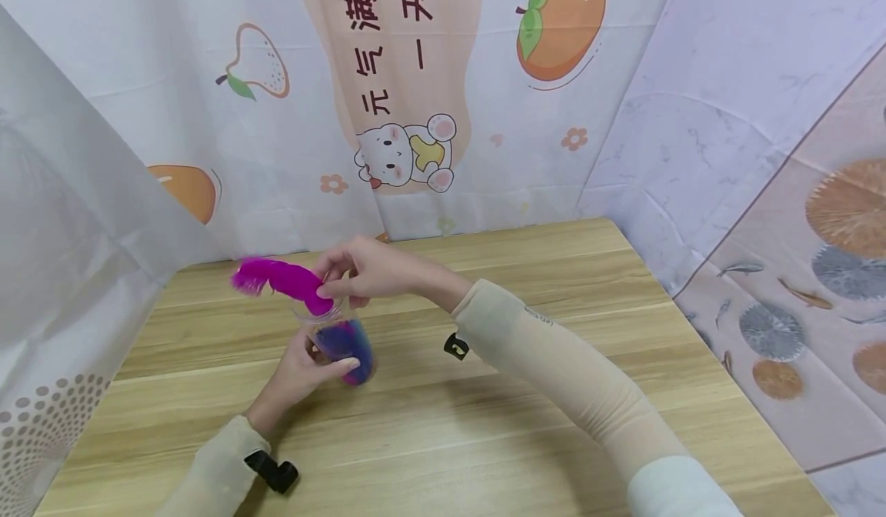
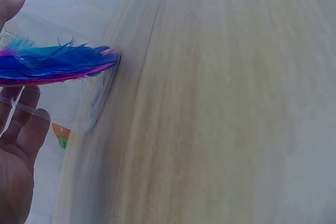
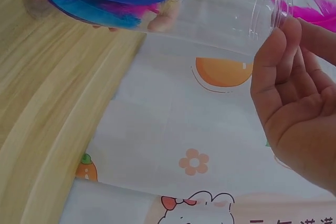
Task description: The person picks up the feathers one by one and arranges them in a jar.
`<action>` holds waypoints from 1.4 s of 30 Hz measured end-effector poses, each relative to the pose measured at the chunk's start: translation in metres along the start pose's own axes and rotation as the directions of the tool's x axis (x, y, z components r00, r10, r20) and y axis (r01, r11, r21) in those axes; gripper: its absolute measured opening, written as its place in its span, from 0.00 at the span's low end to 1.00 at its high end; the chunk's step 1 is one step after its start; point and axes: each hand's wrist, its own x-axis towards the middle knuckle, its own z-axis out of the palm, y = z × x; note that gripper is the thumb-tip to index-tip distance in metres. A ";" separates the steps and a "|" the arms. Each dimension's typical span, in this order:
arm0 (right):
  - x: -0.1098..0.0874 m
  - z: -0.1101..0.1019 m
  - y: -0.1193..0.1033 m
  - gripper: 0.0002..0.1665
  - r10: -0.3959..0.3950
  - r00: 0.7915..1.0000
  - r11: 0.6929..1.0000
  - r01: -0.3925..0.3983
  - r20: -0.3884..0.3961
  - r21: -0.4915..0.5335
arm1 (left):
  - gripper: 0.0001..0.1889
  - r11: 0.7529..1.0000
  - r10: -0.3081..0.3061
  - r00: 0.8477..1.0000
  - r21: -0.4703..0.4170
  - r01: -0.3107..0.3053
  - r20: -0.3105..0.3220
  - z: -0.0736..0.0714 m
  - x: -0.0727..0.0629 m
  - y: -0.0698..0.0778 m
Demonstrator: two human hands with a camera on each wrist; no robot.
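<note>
A clear plastic jar [image 3: 220, 11] stands on the wooden table, with blue, turquoise and pink feathers [image 2: 58, 64] inside. My left hand [image 1: 304, 371] grips the jar round its lower part, thumb across the front. At the jar's mouth, my right hand [image 1: 374, 271] pinches a magenta feather [image 1: 284, 277]. One end of that feather is at the opening, and its fluffy end sticks out to the left. In the right wrist view the fingertips [image 3: 278, 40] are at the rim, and only part of the magenta feather [image 3: 317, 14] shows.
The wooden table [image 1: 429, 440] reaches back to a printed curtain [image 1: 291, 155] with fruit and a cartoon animal. Another patterned curtain [image 1: 782, 271] hangs along the right side. Black straps [image 1: 273, 471] sit on the wrists over pale sleeves.
</note>
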 end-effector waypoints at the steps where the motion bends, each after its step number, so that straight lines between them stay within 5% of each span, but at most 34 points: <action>1: -0.001 0.001 0.001 0.10 -0.003 1.000 1.000 0.003 -0.001 0.018 | 0.43 1.000 0.003 1.000 -0.001 -0.003 -0.001 0.000 0.000 0.000; 11: -0.010 -0.001 0.012 0.18 -0.044 0.999 0.989 0.043 0.007 0.142 | 0.37 1.000 0.020 1.000 -0.003 -0.020 -0.001 0.001 0.001 0.000; 22: -0.010 0.000 0.009 0.14 -0.113 0.991 0.992 0.108 0.070 0.066 | 0.38 0.998 0.046 0.999 -0.036 -0.045 0.011 0.002 0.001 0.000; 28: -0.008 0.000 0.006 0.06 -0.139 0.990 0.988 0.138 -0.019 -0.070 | 0.37 0.996 0.068 0.997 -0.055 -0.067 0.021 0.003 0.002 0.001; 42: -0.015 -0.005 0.019 0.08 -0.147 0.986 0.989 0.145 -0.075 -0.030 | 0.37 0.999 0.021 1.000 -0.044 -0.022 -0.013 0.003 0.001 0.001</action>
